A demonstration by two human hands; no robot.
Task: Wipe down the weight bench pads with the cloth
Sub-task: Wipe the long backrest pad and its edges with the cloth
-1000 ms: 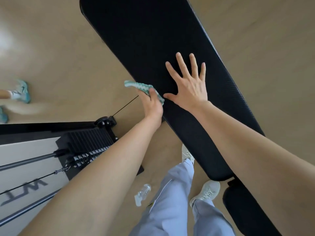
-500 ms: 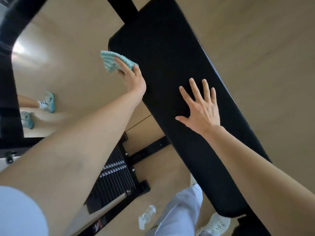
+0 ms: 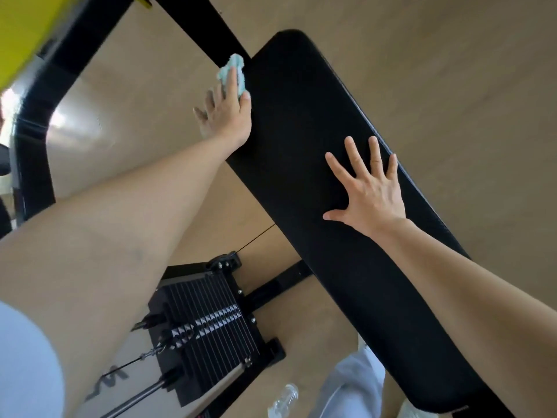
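left hand pressing crumpled pale teal cloth under its fingers against long black padded bench's far left edge, wiping; right hand splayed flat mid-pad, likely bracing.

A: Bench pad?
B: Long, black, textured, rounded corners. Runs diagonally from upper middle down to lower right, above a tan floor.
A: Cloth?
B: Pale teal-and-white, crumpled, pressed against the pad's left edge near the far end. Partly hidden by fingers.
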